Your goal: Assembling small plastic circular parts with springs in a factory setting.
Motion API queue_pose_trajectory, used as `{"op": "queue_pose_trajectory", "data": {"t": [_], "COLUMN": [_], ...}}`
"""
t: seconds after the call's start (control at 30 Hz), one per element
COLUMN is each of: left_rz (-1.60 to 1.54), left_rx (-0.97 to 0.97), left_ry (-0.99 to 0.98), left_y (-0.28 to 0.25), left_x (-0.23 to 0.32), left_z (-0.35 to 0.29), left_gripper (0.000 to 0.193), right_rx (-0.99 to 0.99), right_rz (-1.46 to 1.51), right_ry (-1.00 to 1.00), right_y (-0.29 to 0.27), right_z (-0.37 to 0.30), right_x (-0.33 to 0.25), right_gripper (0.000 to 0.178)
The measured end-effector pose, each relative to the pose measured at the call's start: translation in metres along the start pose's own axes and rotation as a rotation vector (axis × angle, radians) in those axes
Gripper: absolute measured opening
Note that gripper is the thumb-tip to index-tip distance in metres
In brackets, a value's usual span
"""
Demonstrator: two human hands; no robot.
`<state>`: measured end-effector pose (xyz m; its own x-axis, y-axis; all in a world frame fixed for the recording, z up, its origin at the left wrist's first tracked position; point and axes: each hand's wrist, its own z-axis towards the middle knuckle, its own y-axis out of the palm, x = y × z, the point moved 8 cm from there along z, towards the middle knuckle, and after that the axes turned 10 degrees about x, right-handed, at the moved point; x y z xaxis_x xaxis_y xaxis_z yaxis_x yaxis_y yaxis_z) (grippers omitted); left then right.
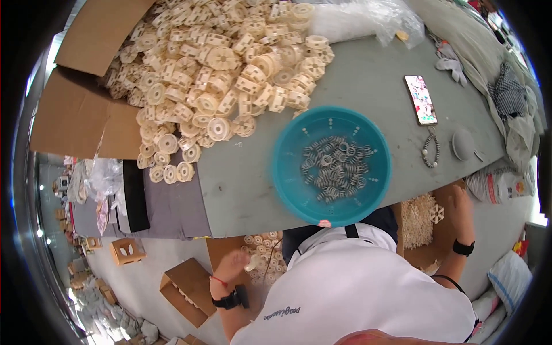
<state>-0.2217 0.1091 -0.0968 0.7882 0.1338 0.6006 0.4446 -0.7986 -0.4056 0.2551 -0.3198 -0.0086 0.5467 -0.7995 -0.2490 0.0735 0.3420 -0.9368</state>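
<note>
My left hand (pixel 231 265), with a red string and a black band at the wrist, is at the lower left beside the table. Its fingers are closed on a cream plastic part (pixel 253 263), blurred by motion. Below that hand, an open cardboard box (pixel 221 251) holds many round cream parts. My right hand (pixel 462 210), also with a black wristband, is over the right side of another cardboard box (pixel 446 230) filled with small cream pieces (pixel 417 221). A pale spoked, flower-shaped part (pixel 437 214) shows beside its fingers; whether they touch it, I cannot tell.
A teal basin (pixel 282 190) with metal springs (pixel 336 167) stands at the table's near edge. A large heap of cream round parts (pixel 213 75) spills from a cardboard carton (pixel 86 115). A phone (pixel 421 100), bead strap (pixel 430 150) and grey round object (pixel 462 144) lie right.
</note>
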Motion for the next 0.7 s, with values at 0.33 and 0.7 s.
{"op": "queue_pose_trajectory", "data": {"t": [0.33,0.7], "left_rz": [0.443,0.164], "left_rx": [0.974,1.099], "left_ry": [0.792,0.794], "left_y": [-0.053,-0.041], "left_x": [0.263,0.233], "left_z": [0.152,0.126], "left_gripper": [0.055,0.055], "right_rx": [-0.027,-0.168], "right_rz": [0.513,0.627], "right_ry": [-0.359,-0.324], "right_y": [-0.004,0.02], "right_z": [0.066,0.035], "right_x": [-0.213,-0.199], "right_gripper": [0.025,0.024]}}
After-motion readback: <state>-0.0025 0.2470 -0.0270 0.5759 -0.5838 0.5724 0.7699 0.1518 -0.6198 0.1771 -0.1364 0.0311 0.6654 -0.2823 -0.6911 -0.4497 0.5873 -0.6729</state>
